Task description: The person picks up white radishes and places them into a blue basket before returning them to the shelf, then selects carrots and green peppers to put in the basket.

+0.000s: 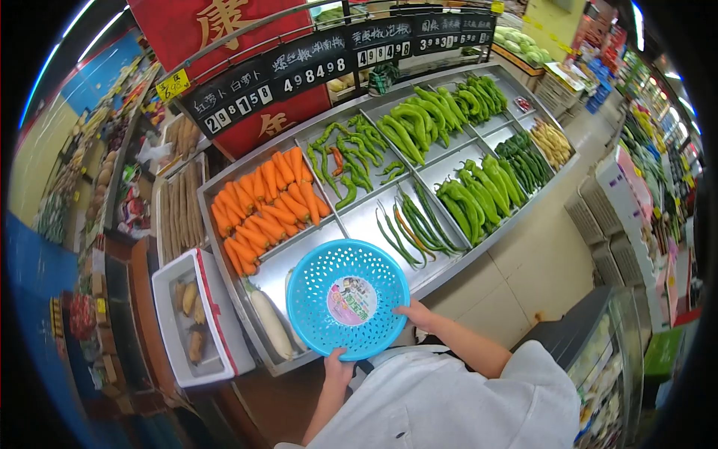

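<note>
A round blue plastic basket point(314, 329) with a perforated wall and a printed label on its bottom is held in front of my body. My left hand point(338, 364) grips its near rim, and my right hand point(416, 314) grips the rim on the right. Nothing lies inside the basket. Just beyond it, the metal display tray point(359, 224) holds carrots point(262, 202), thin dark peppers point(419, 224) and broad green peppers point(479, 194). A white radish point(270, 323) lies left of the basket, which partly covers the compartment there.
A white foam box point(168, 299) with a few tubers stands left of the tray. Black price boards point(307, 67) run along the tray's far edge. Grey crates point(594, 209) are stacked on the right, and a glass case point(606, 352) is at the lower right.
</note>
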Available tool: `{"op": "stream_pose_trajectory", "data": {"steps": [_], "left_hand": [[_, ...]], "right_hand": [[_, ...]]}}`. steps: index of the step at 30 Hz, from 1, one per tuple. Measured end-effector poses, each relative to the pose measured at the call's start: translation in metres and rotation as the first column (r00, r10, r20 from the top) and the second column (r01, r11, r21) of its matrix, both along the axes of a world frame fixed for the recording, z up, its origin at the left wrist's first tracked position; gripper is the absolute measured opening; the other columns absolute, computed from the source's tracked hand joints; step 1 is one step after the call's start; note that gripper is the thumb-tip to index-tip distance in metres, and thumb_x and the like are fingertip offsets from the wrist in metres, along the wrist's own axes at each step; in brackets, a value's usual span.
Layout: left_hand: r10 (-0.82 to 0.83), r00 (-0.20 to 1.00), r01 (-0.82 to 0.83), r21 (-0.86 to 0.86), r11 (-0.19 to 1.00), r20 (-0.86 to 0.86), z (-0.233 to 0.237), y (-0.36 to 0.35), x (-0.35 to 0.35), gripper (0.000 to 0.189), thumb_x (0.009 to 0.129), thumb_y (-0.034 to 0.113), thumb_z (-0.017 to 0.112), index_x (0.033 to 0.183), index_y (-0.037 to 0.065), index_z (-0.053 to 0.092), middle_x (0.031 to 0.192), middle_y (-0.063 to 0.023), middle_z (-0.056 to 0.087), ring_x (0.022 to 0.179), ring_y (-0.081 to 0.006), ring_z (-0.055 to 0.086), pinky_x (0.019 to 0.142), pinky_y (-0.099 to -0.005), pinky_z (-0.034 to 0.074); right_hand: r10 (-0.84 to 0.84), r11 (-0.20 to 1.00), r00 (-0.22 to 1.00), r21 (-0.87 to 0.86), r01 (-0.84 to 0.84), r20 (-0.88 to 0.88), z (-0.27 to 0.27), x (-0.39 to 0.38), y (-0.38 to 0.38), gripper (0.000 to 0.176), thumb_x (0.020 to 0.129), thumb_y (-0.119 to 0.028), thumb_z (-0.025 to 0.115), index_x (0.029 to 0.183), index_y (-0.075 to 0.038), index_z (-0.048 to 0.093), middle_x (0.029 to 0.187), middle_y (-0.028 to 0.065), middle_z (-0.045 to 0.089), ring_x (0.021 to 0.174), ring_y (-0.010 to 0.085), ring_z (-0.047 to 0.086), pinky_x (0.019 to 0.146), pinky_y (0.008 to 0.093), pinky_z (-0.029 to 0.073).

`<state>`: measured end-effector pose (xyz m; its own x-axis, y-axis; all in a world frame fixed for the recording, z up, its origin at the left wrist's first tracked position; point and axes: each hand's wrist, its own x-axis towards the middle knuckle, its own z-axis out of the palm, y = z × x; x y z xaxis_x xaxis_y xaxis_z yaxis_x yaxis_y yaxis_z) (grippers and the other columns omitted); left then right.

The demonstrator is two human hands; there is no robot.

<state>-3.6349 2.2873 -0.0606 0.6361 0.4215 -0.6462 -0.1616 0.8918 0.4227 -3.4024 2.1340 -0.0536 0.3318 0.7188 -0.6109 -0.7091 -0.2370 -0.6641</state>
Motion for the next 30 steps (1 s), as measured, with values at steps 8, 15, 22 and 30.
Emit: {"op": "stream_pose_trajectory", "data": {"steps": [8, 15, 22, 30], "left_hand": [[0.162, 0.981, -0.171, -0.080, 0.982, -0.110, 0.038, -0.099, 0.038, 0.065, 0.068, 0.001, 0.047, 0.132, 0.006, 0.038, 0.130, -0.0150, 0.047, 0.120, -0.0352, 0.047, 0.100, -0.0547, 0.039], [0.123, 0.979, -0.120, 0.025, 0.992, -0.164, 0.032, -0.090, 0.024, 0.067, 0.069, 0.000, 0.047, 0.135, 0.006, 0.035, 0.130, -0.0155, 0.047, 0.120, -0.0353, 0.047, 0.100, -0.0535, 0.040], [0.080, 0.983, -0.080, 0.005, 0.997, -0.168, 0.010, -0.068, 0.016, 0.063, 0.072, -0.003, 0.047, 0.133, 0.005, 0.035, 0.128, -0.0144, 0.046, 0.118, -0.0349, 0.048, 0.095, -0.0549, 0.043], [0.168, 0.960, -0.173, -0.002, 0.985, -0.223, 0.019, -0.066, 0.016, 0.064, 0.072, -0.004, 0.047, 0.134, 0.004, 0.035, 0.128, -0.0154, 0.046, 0.118, -0.0346, 0.047, 0.097, -0.0537, 0.043]], "right_hand": [[-0.094, 0.985, 0.993, 0.135, 0.103, -0.071, -0.020, 0.062, -0.131, 0.045, 0.095, -0.027, 0.051, 0.135, -0.011, 0.040, 0.116, 0.0101, 0.058, 0.098, 0.0209, 0.061, 0.077, 0.0341, 0.053], [-0.297, 0.939, 0.954, -0.172, 0.299, 0.039, -0.072, 0.059, -0.172, 0.029, 0.095, -0.026, 0.052, 0.118, -0.010, 0.053, 0.098, 0.0057, 0.062, 0.077, 0.0128, 0.060, 0.068, 0.0277, 0.050], [-0.130, 0.960, 0.948, -0.204, 0.194, 0.291, -0.047, 0.066, -0.109, 0.033, 0.087, -0.021, 0.060, 0.116, -0.005, 0.053, 0.090, 0.0071, 0.061, 0.072, 0.0155, 0.060, 0.064, 0.0282, 0.050], [0.266, 0.919, 0.246, -0.322, 0.227, 0.932, -0.059, 0.147, -0.040, 0.072, 0.070, -0.030, 0.073, 0.130, -0.004, 0.042, 0.115, 0.0272, 0.052, 0.108, 0.0416, 0.050, 0.093, 0.0490, 0.042]]}}
